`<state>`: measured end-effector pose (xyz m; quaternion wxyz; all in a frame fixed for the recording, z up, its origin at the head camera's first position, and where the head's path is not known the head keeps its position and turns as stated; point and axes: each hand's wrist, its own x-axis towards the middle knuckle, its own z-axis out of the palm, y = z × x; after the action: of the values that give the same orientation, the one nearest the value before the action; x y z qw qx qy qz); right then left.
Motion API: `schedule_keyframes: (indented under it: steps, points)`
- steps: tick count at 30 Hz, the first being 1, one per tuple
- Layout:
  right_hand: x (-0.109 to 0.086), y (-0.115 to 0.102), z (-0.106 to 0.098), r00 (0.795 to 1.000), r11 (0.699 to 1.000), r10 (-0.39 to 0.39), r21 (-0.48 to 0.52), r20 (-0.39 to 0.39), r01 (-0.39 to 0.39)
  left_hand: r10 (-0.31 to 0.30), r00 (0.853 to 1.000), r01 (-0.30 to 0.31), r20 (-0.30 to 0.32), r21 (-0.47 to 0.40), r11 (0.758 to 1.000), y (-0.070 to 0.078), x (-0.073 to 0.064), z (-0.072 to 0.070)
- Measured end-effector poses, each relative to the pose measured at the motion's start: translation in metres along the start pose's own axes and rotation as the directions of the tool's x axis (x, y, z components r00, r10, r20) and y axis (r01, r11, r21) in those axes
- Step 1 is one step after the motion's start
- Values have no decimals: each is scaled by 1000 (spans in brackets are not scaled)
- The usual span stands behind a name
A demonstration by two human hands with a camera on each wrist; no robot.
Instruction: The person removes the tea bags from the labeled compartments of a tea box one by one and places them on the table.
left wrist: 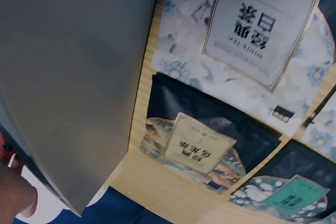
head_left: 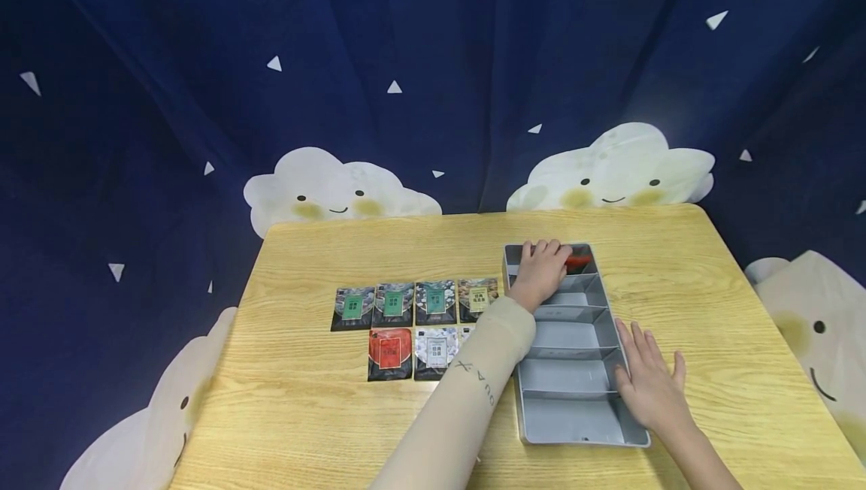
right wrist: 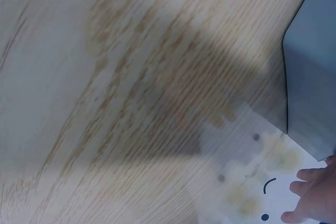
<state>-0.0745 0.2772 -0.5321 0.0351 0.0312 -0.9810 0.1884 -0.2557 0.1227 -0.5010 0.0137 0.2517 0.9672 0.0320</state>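
Note:
My left hand [head_left: 541, 272] reaches into the far compartment of a grey divided box [head_left: 564, 376]. Its fingers are bent over a red tea packet [head_left: 577, 261], mostly hidden by the hand and the wall. In the left wrist view, part of this hand [left wrist: 16, 195] shows beside a bit of red, behind the box's side. My right hand [head_left: 649, 381] rests against the box's right wall with fingers spread; its fingers [right wrist: 307, 182] appear at the corner of the right wrist view. Left of the box lie a white tea packet [head_left: 436, 352] and a yellow-labelled tea packet [head_left: 478, 298].
Two green-labelled packets [head_left: 352, 307], a teal-labelled packet [head_left: 435, 301] and a red packet [head_left: 389, 353] lie in rows on the wooden table [head_left: 298, 407]. Another white packet [head_left: 466, 334] is partly behind the left sleeve. A dark blue curtain [head_left: 419, 39] hangs behind.

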Motion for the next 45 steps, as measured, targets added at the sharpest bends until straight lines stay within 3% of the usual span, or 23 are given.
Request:
schedule_keyframes:
  steps: [6, 20, 31, 39, 45]
  points:
    - [0, 0, 0, 1000, 1000, 2, -1, 2, -2, -4, 999, 2, -49, -33, 999, 1, -4, 4]
    - [1, 0, -1, 1000, 1000, -6, 3, 12, 6, -27, 995, 19, -97, -88, 996, -3, -11, 7]
    - [1, 0, -2, 1000, 1000, -5, 9, 20, 5, -27, 979, -18, -202, -213, 977, -15, -24, -6]
    - [0, -1, -3, 1000, 1000, 0, 15, 25, 0, 8, 933, -101, -359, -241, 965, -28, -41, -22]
    - [0, -1, -2, 999, 1000, 6, 11, 32, -6, 31, 902, -171, -431, -291, 941, -46, -62, -34]
